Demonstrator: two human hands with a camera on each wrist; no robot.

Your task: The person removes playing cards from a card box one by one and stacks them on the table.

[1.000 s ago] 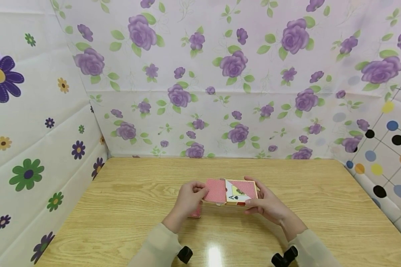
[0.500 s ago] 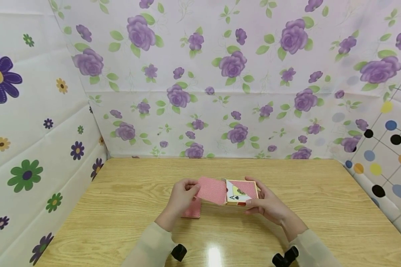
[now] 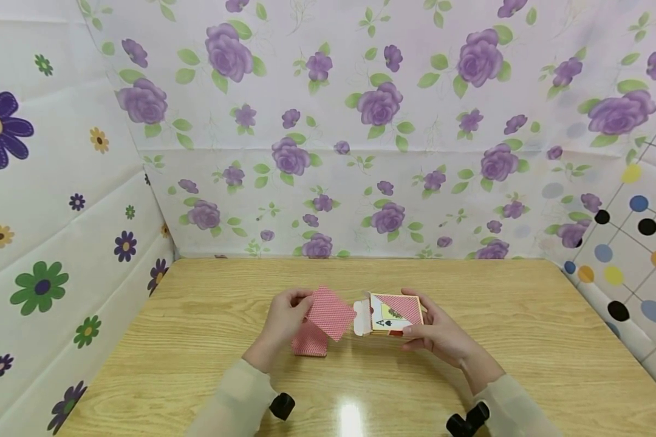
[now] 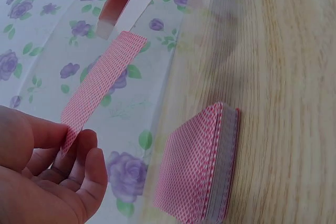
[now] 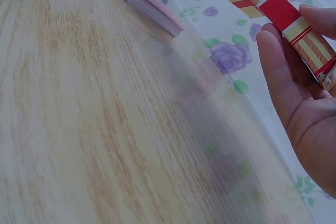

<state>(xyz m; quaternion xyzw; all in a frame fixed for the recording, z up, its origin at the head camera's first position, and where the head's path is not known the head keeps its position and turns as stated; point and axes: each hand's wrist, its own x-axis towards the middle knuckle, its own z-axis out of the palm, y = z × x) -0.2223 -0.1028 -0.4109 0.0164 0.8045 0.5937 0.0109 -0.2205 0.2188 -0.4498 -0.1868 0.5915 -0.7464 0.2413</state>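
Observation:
Between thumb and fingers my left hand [image 3: 283, 317] pinches a red-backed playing card [image 3: 332, 312] by one corner, tilted diamond-wise above the table. Below it a stack of red-backed playing cards [image 3: 310, 341] lies on the wood, partly covered by the card in the head view; its thick side shows in the left wrist view. My right hand [image 3: 443, 334] grips a playing card box [image 3: 396, 312] with an ace of spades printed on its face. The box's white end flap [image 3: 363, 317] stands open toward the left, a small gap from the held card. Inside the box is hidden.
The wooden table [image 3: 197, 334] ends at a wall cloth with purple roses [image 3: 379, 103]. Patterned cloths hang at both sides. Black wrist camera mounts [image 3: 282, 405] sit at both wrists, just above the tabletop's near part.
My left hand has drawn the playing card leftward out of the box and turned it on its corner. The box's flap now shows uncovered. My right hand stays almost still.

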